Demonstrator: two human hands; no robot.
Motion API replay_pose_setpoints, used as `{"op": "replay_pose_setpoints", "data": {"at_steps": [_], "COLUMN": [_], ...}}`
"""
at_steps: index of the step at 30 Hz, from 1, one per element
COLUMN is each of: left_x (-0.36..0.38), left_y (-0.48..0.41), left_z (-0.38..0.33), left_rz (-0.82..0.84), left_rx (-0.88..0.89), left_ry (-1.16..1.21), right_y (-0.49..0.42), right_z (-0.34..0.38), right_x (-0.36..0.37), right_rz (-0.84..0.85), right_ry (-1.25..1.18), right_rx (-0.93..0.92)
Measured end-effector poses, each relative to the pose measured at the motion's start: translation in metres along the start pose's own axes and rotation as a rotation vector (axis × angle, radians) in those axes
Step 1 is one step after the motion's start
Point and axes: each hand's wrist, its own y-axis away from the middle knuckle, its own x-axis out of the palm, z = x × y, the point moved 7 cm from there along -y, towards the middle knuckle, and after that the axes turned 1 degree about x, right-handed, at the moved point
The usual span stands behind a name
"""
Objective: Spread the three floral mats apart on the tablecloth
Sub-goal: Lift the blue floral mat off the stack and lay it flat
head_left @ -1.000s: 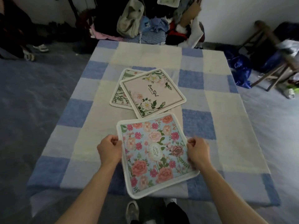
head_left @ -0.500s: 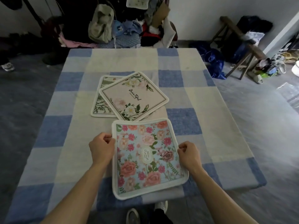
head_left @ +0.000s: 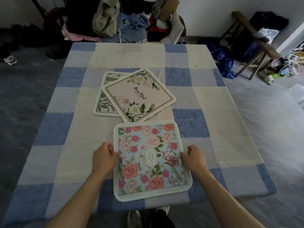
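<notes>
A light-blue mat with pink roses lies near the front edge of the blue-and-cream checked tablecloth. My left hand grips its left edge and my right hand grips its right edge. Just beyond it a cream mat with white flowers and script lettering sits turned at an angle. That cream mat overlaps a third mat with green leaf print, which shows only along its left side.
A heap of clothes and a bag stands behind the table's far edge. A wooden stool and shoes are on the floor at right. My feet show below the table's front edge.
The rose mat, held at both edges, has turned from a tilted position to nearly square with the table edge. The camera view has shifted, so the table appears further left.
</notes>
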Motion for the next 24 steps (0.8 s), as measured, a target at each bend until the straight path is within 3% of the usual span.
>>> {"op": "replay_pose_setpoints", "data": {"at_steps": [6,13,24], "left_x": [0.008,-0.004,-0.011], "left_y": [0.011,0.020,0.036], "left_z": [0.009,0.013,0.036], "left_rz": [-0.017,-0.093,-0.072], "left_rx": [0.069,-0.002,0.019], "left_ry": [-0.012,0.154,0.098], "right_y": [0.003,0.013,0.050], "right_z": [0.001,-0.005,-0.014], "right_x": [0.014,0.004,0.018], "right_rz": [-0.026,-0.134,-0.097], "right_ry": [0.040,-0.079,-0.122], "right_rx": [-0.063,-0.009,0.004]}}
